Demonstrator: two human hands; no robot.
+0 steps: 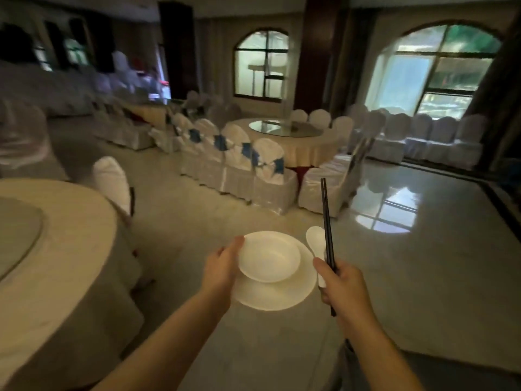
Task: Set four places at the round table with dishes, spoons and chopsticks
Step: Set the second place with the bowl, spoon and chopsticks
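My left hand [222, 266] holds a white plate [277, 292] by its left rim, with a white bowl [269, 256] sitting on top, thumb against the bowl's edge. My right hand [342, 283] grips a pair of black chopsticks [326, 218] pointing up and away, together with a white ceramic spoon [316, 240] whose scoop sticks out above the fist. Both hands are in mid-air over the floor. The round table [64, 249] with its cream cloth and glass turntable [17, 232] lies to my left, with no dishes seen on the visible part.
A white-covered chair [112, 184] stands at the near table's far side. Further off, a row of covered chairs with blue bows [234, 162] rings another round table [298, 136]. Shiny open floor [408, 249] spreads to the right; more chairs line the arched windows.
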